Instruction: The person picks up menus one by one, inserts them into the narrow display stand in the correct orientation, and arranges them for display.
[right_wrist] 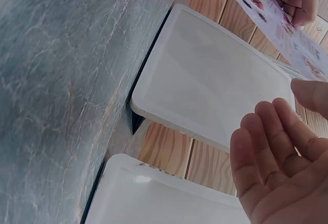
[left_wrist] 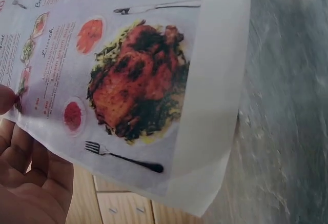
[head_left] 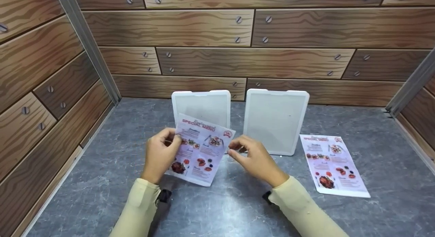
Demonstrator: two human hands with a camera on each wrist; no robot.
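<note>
Plank-patterned walls (head_left: pixel 204 60) enclose the grey table (head_left: pixel 102 196), where a left white panel (head_left: pixel 204 102) and a right white panel (head_left: pixel 273 123) stand towards its back edge. I hold a printed menu sheet (head_left: pixel 200 152) over the table's middle, partly hiding the left white panel; my left hand (head_left: pixel 161 153) pinches its left edge. My right hand (head_left: pixel 253 158) has loosely bent fingers, gripping nothing, just beside the right edge; whether they touch, I cannot tell. I judge the sheet light, flexible and easily creased, best taken by both side edges. Another menu (head_left: pixel 333 165) lies towards the table's right edge.
</note>
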